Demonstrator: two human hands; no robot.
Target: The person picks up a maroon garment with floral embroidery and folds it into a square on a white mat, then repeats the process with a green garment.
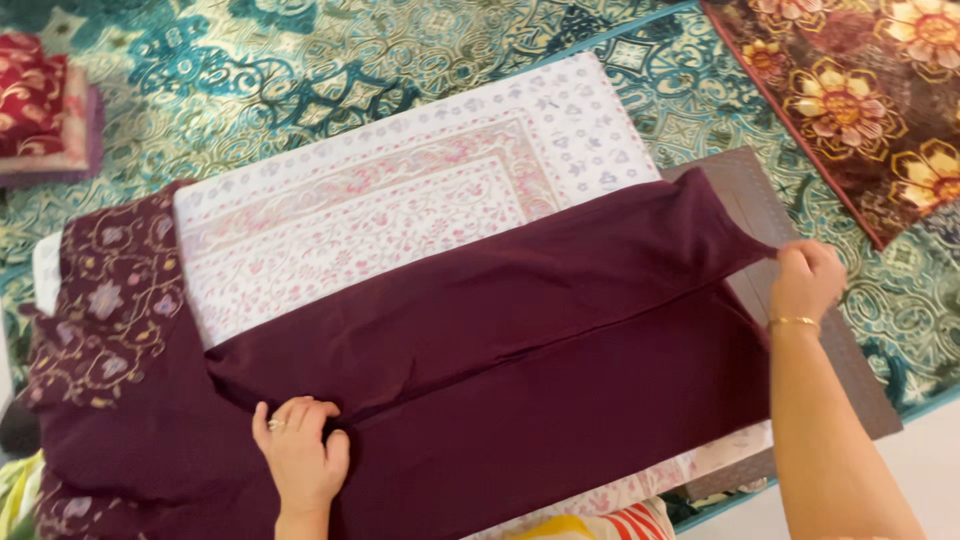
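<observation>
Two hands on one big maroon cloth here, laid across a white and pink printed sheet on a teal patterned carpet. Left hand lies flat with fingers together, pressing down on the fold near the front edge. Right hand pinches the far right corner of the cloth and holds it pulled out. An embroidered maroon piece lies at the left end, and a brown floral rug sits at top right.
</observation>
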